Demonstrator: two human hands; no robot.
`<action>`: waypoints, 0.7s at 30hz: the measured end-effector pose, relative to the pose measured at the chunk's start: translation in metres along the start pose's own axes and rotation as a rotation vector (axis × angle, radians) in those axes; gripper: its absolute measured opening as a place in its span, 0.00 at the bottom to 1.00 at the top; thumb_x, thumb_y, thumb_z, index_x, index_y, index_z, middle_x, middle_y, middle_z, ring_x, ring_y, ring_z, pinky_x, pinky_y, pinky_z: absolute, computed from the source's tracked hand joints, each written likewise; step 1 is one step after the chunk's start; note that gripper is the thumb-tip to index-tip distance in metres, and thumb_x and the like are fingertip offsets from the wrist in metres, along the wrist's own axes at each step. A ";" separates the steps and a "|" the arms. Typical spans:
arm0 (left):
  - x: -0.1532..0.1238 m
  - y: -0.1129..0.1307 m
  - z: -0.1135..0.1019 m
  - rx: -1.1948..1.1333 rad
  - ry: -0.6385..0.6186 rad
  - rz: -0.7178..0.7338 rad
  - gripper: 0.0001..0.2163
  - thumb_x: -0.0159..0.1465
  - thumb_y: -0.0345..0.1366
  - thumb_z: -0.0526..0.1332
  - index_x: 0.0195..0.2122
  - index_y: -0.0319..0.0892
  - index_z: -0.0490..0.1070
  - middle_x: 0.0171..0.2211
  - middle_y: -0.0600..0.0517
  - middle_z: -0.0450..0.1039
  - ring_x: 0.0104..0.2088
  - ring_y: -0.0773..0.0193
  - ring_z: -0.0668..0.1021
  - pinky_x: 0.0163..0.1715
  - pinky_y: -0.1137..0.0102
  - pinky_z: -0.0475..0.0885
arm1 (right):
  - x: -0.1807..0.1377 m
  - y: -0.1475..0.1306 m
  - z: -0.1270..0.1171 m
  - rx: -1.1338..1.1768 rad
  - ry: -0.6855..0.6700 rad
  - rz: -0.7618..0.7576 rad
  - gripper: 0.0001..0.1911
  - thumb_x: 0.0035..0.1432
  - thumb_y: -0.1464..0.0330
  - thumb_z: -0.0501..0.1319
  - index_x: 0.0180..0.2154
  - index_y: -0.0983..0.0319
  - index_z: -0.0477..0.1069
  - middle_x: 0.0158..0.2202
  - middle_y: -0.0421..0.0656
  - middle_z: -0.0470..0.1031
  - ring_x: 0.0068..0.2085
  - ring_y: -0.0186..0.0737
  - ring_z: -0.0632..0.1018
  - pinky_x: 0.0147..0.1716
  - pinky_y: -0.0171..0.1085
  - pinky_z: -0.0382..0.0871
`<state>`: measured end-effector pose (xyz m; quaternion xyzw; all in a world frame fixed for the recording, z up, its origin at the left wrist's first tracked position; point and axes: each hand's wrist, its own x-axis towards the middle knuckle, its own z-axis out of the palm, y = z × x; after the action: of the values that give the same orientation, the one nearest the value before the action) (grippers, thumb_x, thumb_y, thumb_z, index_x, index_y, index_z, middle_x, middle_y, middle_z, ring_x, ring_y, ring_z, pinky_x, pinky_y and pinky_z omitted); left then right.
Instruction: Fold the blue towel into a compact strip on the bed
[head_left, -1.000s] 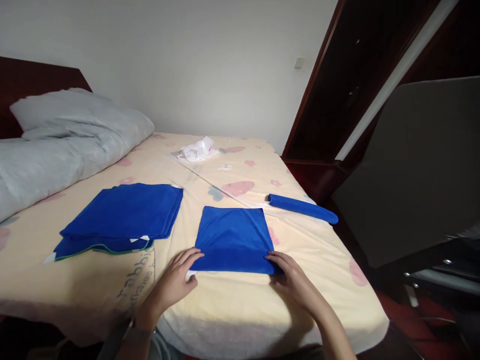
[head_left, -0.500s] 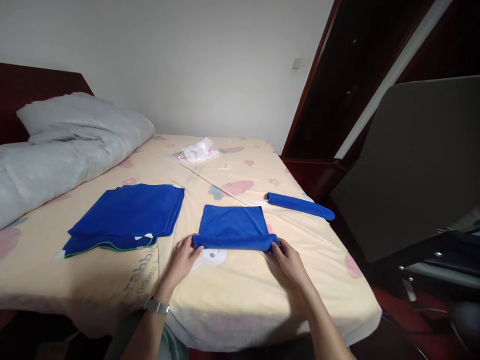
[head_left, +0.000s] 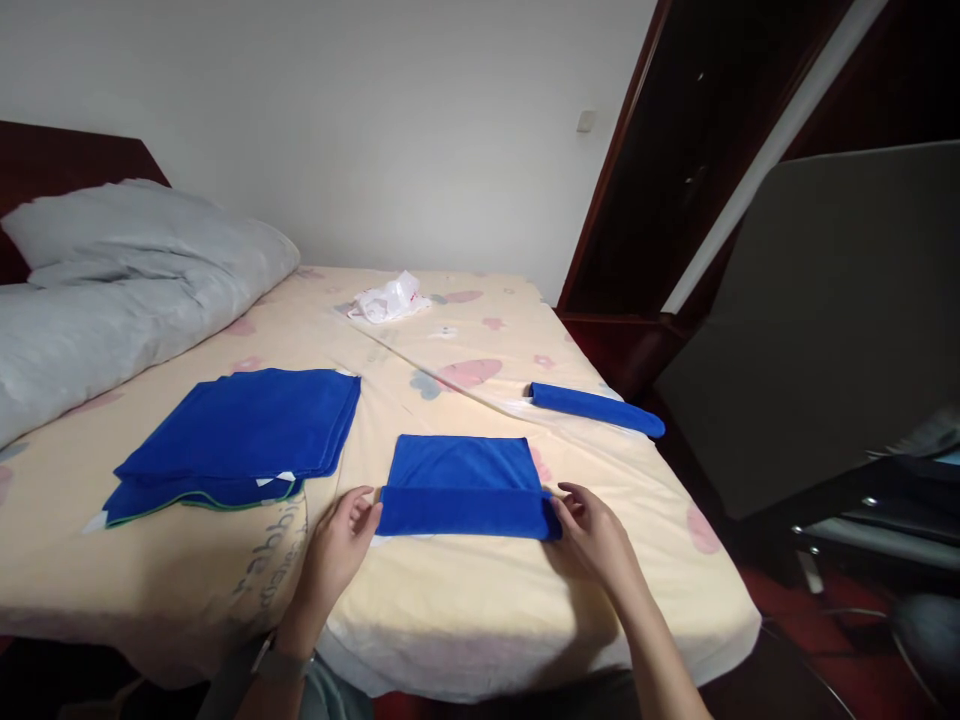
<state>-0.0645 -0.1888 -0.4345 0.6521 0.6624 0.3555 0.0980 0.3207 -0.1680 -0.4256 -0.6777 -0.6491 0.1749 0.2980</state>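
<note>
A blue cloth (head_left: 463, 462) lies flat on the bed before me, its near edge folded over into a wide band (head_left: 465, 512). At the left end of that band is my left hand (head_left: 341, 545), fingers loosely bent and thumb apart, gripping nothing. My right hand (head_left: 600, 535) is at the other end; its thumb touches the band's corner and its fingers are spread apart. To the left sits a stack of blue cloths (head_left: 244, 425) with a green-edged layer and a white tag at the front. A rolled blue cloth (head_left: 596, 408) rests on the right.
The bed (head_left: 480, 610) has a cream patterned sheet, with its near and right edges in view. A crumpled white plastic bag (head_left: 390, 298) is toward the wall. A grey quilt (head_left: 135, 270) is heaped at left. On the right stands a dark grey panel (head_left: 825, 330).
The cloth has come closer to me, and its narrow rolled edge is now a wider, flatter band. My left hand has let go of its end; my right fingers have loosened.
</note>
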 end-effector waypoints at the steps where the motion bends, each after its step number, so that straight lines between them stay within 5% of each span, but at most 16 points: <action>1: 0.000 0.002 -0.002 -0.006 0.009 0.058 0.13 0.66 0.42 0.56 0.49 0.45 0.69 0.41 0.47 0.76 0.43 0.57 0.79 0.45 0.65 0.74 | -0.001 -0.002 -0.003 0.022 -0.012 -0.073 0.19 0.64 0.57 0.54 0.50 0.58 0.71 0.45 0.47 0.77 0.46 0.48 0.77 0.45 0.43 0.70; 4: 0.001 0.007 -0.005 0.031 -0.115 0.282 0.18 0.61 0.32 0.58 0.53 0.48 0.69 0.55 0.47 0.70 0.57 0.54 0.72 0.58 0.60 0.67 | -0.005 -0.005 -0.008 0.045 -0.173 -0.302 0.21 0.58 0.64 0.59 0.54 0.56 0.69 0.56 0.47 0.70 0.56 0.49 0.71 0.55 0.45 0.66; 7: 0.003 0.007 -0.004 0.055 -0.269 0.337 0.29 0.56 0.26 0.57 0.60 0.51 0.65 0.62 0.49 0.64 0.62 0.53 0.67 0.62 0.56 0.64 | -0.005 -0.004 -0.004 0.040 -0.245 -0.353 0.28 0.51 0.70 0.60 0.56 0.55 0.68 0.59 0.47 0.67 0.58 0.51 0.69 0.57 0.48 0.64; 11: 0.014 -0.004 0.003 -0.065 -0.302 0.236 0.27 0.60 0.28 0.56 0.62 0.48 0.63 0.61 0.47 0.66 0.60 0.55 0.69 0.61 0.57 0.66 | 0.003 -0.001 0.005 0.192 -0.174 -0.224 0.23 0.56 0.67 0.58 0.55 0.58 0.68 0.55 0.48 0.72 0.55 0.50 0.73 0.55 0.48 0.66; 15: 0.023 -0.010 0.012 -0.201 -0.230 0.061 0.17 0.67 0.40 0.55 0.56 0.46 0.65 0.53 0.45 0.72 0.53 0.55 0.76 0.53 0.60 0.72 | 0.012 -0.004 0.012 0.366 -0.148 -0.053 0.19 0.64 0.58 0.55 0.53 0.58 0.67 0.47 0.46 0.77 0.48 0.48 0.78 0.48 0.44 0.71; 21: 0.024 -0.007 0.023 -0.358 -0.140 -0.060 0.18 0.67 0.48 0.55 0.51 0.43 0.67 0.44 0.45 0.76 0.45 0.57 0.79 0.46 0.64 0.74 | 0.012 -0.006 0.013 0.339 -0.083 -0.020 0.23 0.65 0.54 0.52 0.56 0.58 0.66 0.49 0.47 0.76 0.48 0.49 0.78 0.48 0.43 0.70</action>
<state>-0.0594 -0.1582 -0.4472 0.6275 0.5993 0.4182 0.2688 0.3091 -0.1540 -0.4303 -0.6034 -0.6288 0.3065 0.3828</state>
